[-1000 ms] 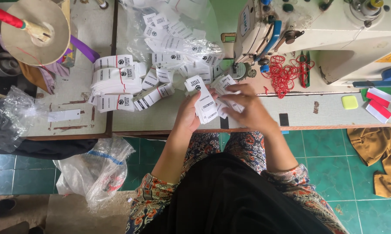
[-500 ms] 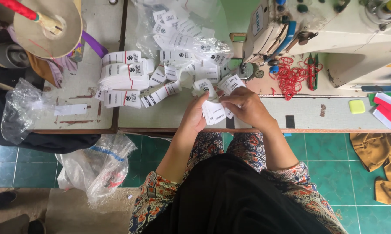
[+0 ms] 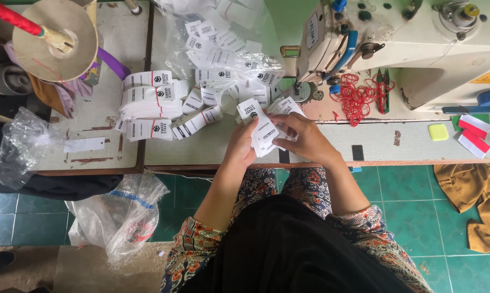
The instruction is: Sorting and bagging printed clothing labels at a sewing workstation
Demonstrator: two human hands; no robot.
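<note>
Hands meet at frame centre: left hand (image 3: 240, 147) and right hand (image 3: 304, 140) both closed around a stack of white labels (image 3: 263, 133), below bundled labels (image 3: 150, 106).

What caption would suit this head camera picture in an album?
Both hands, left hand and right hand, hold a stack of white labels over a table beside a sewing machine.

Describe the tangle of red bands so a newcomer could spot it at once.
Start at the cream sewing machine at the table's far right. On its base, just right of the needle, lies the tangle of red bands. It is the only loose, looping red thing there.
</note>
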